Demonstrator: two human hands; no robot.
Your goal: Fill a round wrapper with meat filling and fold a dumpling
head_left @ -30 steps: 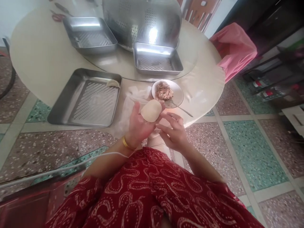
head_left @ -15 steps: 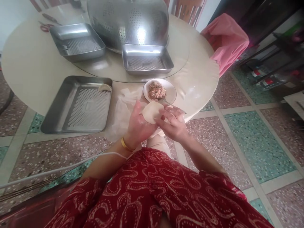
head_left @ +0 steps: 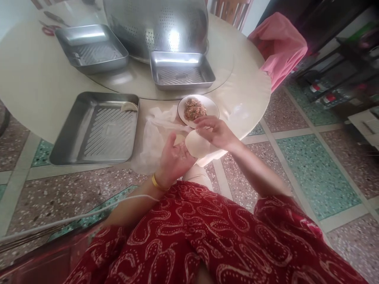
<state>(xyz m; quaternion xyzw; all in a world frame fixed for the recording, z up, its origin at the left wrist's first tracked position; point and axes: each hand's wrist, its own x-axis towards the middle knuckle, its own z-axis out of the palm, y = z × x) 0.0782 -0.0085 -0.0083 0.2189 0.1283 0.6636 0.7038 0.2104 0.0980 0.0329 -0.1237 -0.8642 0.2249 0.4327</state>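
My left hand (head_left: 174, 158), with a gold bangle on the wrist, is palm up just off the table's near edge. A round pale dough wrapper (head_left: 196, 145) rests against its fingertips. My right hand (head_left: 215, 133) lies over the wrapper's far edge and pinches it. A second pale piece of dough (head_left: 179, 139) shows on my left fingers. Just beyond the hands stands a white plate (head_left: 212, 107) with minced filling (head_left: 194, 109); my right fingers reach its near rim.
A large steel tray (head_left: 74, 134) holds one folded dumpling (head_left: 130, 106). Crumpled clear plastic (head_left: 154, 132) lies beside it. Two smaller trays (head_left: 89, 59) (head_left: 204, 81) and a steel colander (head_left: 154, 23) stand farther back. Pink cloth (head_left: 278, 43) hangs at the right.
My right hand has come up from beside the left onto the wrapper and drawn it to the right, off my left fingers. The view has shifted slightly left.
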